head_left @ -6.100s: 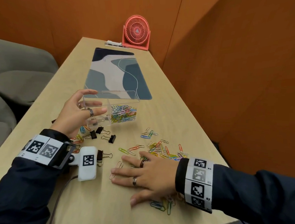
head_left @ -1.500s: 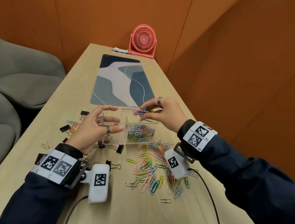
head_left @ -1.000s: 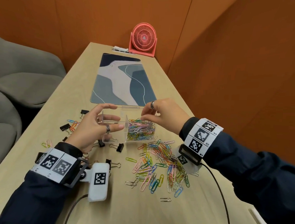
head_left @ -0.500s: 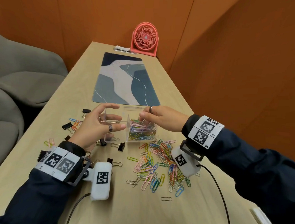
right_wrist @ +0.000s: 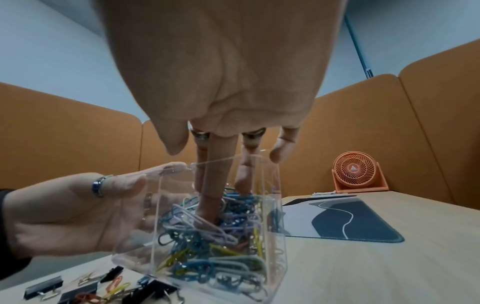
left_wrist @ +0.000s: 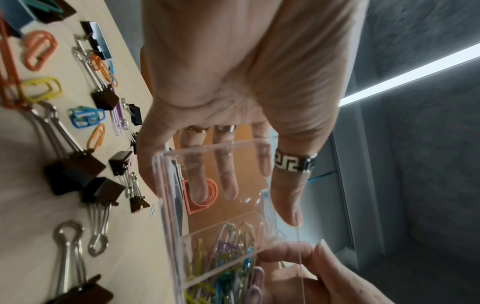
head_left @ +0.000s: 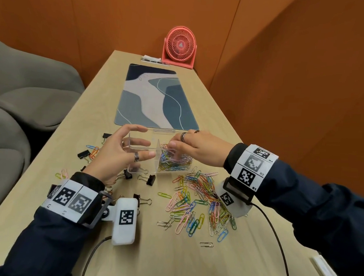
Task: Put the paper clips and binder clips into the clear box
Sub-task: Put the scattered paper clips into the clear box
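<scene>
The right hand (head_left: pixel 194 147) has come down from the rim; its straight fingers (right_wrist: pixel 211 197) now press into the paper clips (head_left: pixel 174 163) inside the clear box (head_left: pixel 159 152). At nine o'clock, the left hand (head_left: pixel 118 153) grips the box, fingers spread. Loose binder clips (head_left: pixel 147 179) lie on the worktop (head_left: pixel 171 260) at seven o'clock of it.

In the head view the right hand (head_left: pixel 197 151) covers the clear box's (head_left: pixel 167 167) far right corner, its fingertips (right_wrist: pixel 207 214) are sunk among the paper clips (right_wrist: pixel 221 246) in the right wrist view, and the white object (head_left: pixel 327 273) on the worktop (head_left: pixel 171 258) is cut off at the near right edge.
</scene>
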A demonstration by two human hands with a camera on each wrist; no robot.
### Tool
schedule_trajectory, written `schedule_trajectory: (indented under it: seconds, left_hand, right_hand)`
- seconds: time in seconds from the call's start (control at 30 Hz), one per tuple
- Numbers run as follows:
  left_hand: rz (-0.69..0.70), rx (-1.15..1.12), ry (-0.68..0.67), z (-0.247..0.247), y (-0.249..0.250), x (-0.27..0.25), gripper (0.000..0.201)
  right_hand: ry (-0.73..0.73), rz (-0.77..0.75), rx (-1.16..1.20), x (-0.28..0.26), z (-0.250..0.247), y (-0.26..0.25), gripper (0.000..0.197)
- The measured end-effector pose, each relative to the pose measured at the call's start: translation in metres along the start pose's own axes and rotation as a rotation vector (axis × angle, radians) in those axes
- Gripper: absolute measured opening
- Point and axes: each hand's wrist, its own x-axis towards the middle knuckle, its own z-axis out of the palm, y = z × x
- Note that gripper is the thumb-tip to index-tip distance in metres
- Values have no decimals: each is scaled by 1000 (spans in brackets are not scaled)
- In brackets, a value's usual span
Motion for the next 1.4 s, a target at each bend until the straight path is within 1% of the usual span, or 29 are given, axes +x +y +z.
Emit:
schedule_trajectory:
  seconds: [0.1, 0.17, 0.2, 0.27, 0.33, 0.4, 0.43, 0.57, 0.73, 0.9, 1.03, 1.1, 1.13, 1.23, 1.37, 1.4]
  left_hand:
    - [0, -22, -7, 1, 0, 0, 51]
    - [-6, -42, -9, 1, 0, 0, 52]
    - [-8, -43, -11, 1, 1, 0, 54]
    - [-5, -33, -15, 2, 2, -1, 56]
    - [-1, -29, -5, 2, 2, -2, 56]
    - [6, -40, 12, 2, 3, -2, 55]
    - [11, -43, 17, 2, 3, -2, 55]
    - [12, -43, 22, 2, 2, -2, 54]
    - [10, -59, 28, 2, 1, -1, 55]
    - [1, -62, 6, 2, 2, -2, 56]
    - [-5, -80, 1, 3, 3, -1, 55]
    - [-7, -74, -6, 3, 3, -1, 56]
    - [-8, -66, -10, 3, 3, -1, 57]
    - [-13, -56, -16, 3, 2, -1, 60]
    - [-15, -56, -13, 3, 2, -1, 58]
    - [-16, -58, -10, 3, 2, -1, 57]
  right_hand:
    - [51, -12, 32, -2, -1, 1, 38]
    - [139, 2, 135, -2, -2, 5, 35]
    - [189, 7, 151, -3, -2, 6, 35]
    - [253, 4, 42, -3, -1, 8, 36]
    - [223, 14, -178, -3, 2, 7, 39]
    - [150, 48, -291, -3, 6, 7, 43]
    - [122, 70, -277, -3, 7, 6, 44]
    - [21, 164, -73, 4, 8, 1, 45]
    - [-57, 186, 0, 7, 2, 0, 46]
    - [-10, 170, 49, 5, -5, 5, 44]
    - [94, 107, 143, 6, -3, 7, 37]
    - [152, 72, 129, 6, -3, 5, 37]
    - [159, 49, 91, 6, -2, 2, 39]
    - [104, 7, -19, 5, -1, -3, 43]
    - [69, 43, -101, 3, -4, 3, 52]
    - [74, 52, -93, 2, -5, 6, 51]
